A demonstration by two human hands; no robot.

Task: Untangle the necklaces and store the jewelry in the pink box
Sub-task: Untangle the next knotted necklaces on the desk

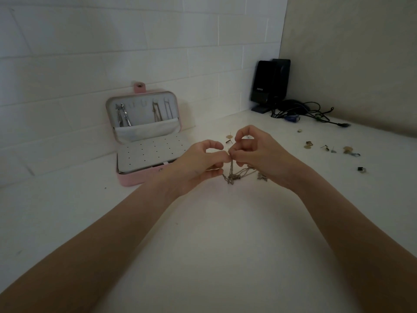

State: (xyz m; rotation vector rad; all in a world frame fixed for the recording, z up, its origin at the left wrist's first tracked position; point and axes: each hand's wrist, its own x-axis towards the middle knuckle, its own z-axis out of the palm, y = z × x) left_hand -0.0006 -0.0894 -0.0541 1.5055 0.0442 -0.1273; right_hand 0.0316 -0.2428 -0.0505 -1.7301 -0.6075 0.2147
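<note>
While the left hand (200, 163) pinches the tangled necklaces (237, 173), the right hand (255, 152) seemingly pinches them too.

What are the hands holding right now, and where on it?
Both hands pinch the tangled chains at the top; the rest hangs to the table.

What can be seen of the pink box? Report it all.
The pink box stands open on the white counter, left of both hands, untouched. Its upright lid leans by the tiled wall, snap tab on top. Chains hang from hooks above a pale pocket. A white perforated panel covers the base.
</note>
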